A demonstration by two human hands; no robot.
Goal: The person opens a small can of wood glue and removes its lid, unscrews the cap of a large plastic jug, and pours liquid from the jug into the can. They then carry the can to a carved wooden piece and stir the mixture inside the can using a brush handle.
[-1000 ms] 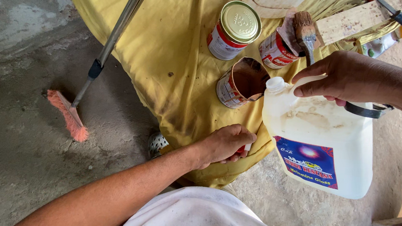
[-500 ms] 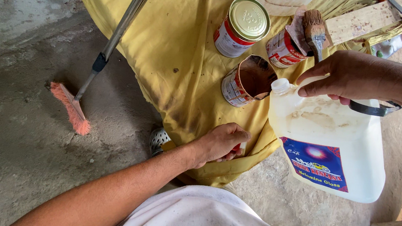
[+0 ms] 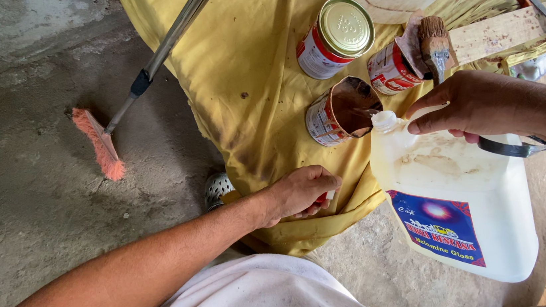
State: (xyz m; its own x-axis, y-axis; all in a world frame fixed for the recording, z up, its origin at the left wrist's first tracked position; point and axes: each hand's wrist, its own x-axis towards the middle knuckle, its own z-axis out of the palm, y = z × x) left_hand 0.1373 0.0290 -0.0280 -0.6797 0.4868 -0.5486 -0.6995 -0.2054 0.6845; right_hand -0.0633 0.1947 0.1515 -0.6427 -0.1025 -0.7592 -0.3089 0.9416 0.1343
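**Jug tipped toward the open can**

The right hand [image 3: 471, 106] grips the white jug [image 3: 463, 192], its spout now closer to the open can [image 3: 340, 113] on the yellow cloth [image 3: 254, 71] than a moment ago. The left hand [image 3: 303, 190] stays clamped on a small cap [image 3: 323, 197].

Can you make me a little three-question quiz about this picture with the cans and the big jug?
1. True or false: the right hand grips the white jug near its spout.
2. Which can is the jug's spout tipped towards? A) the closed can with the gold lid B) the open can with brown inside C) the can with the brush on it
3. Fill in: the broom with the pink bristles rests on the ____ floor.

Key:
1. True
2. B
3. Concrete

Bonus fact: the left hand rests on the yellow cloth, fingers closed on something small and red that is mostly hidden.
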